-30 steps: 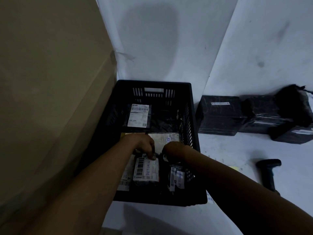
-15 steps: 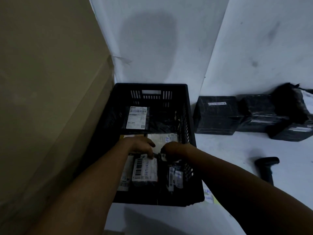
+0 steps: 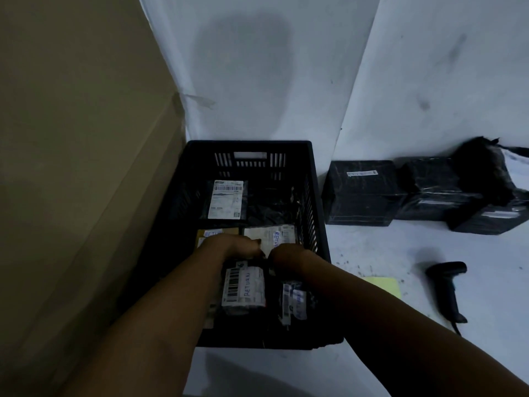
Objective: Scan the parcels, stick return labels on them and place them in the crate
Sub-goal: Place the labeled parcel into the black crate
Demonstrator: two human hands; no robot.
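A black plastic crate stands on the white floor and holds several parcels. Both of my hands reach into it. My left hand and my right hand meet at the far end of a dark parcel that bears a barcode and a label reading RETURN. Their fingers curl down onto that end. Beside it on the right lies a dark parcel with small labels. Beyond my hands lie a tan parcel and a white parcel, both marked RETURN. Farther back is a parcel with a white shipping label.
A tall cardboard box stands against the crate's left side. Three black wrapped parcels sit along the wall on the right. A black handheld scanner and a yellow label pad lie on the floor.
My hands stay at the far end of the RETURN parcel with hardly any movement. The view has shifted a little, and the yellow pad shows more.
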